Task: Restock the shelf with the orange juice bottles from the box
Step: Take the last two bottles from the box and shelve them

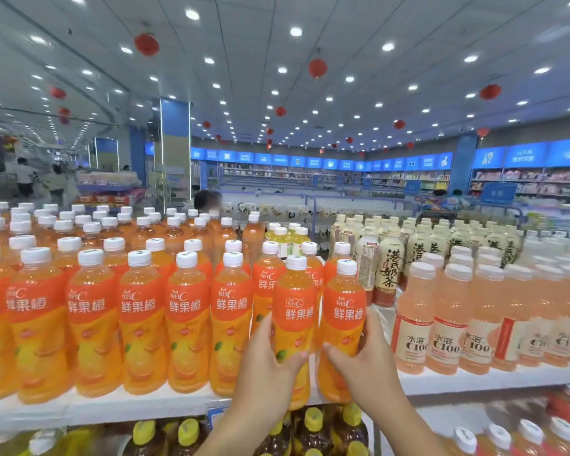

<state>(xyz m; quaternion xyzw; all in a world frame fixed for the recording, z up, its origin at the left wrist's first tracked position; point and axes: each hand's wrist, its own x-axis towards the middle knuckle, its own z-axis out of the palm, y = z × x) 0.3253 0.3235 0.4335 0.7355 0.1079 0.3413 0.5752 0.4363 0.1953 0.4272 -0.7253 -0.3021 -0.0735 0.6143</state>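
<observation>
Well, at the front edge of the shelf [112,409] two orange juice bottles are upright, caps up. The left hand [270,360] wraps the left bottle [295,311] low down; the right hand [364,360] curls round the right bottle [343,311] below its label. The shelf carries matching rows [139,311] and pink drinks [448,324].

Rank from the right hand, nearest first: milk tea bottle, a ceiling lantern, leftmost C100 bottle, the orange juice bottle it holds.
1. Orange juice bottle: gripped by the right hand.
2. Leftmost C100 bottle: just to its right, front row.
3. Milk tea bottle: a row behind.
4. Ceiling lantern: far overhead.
</observation>
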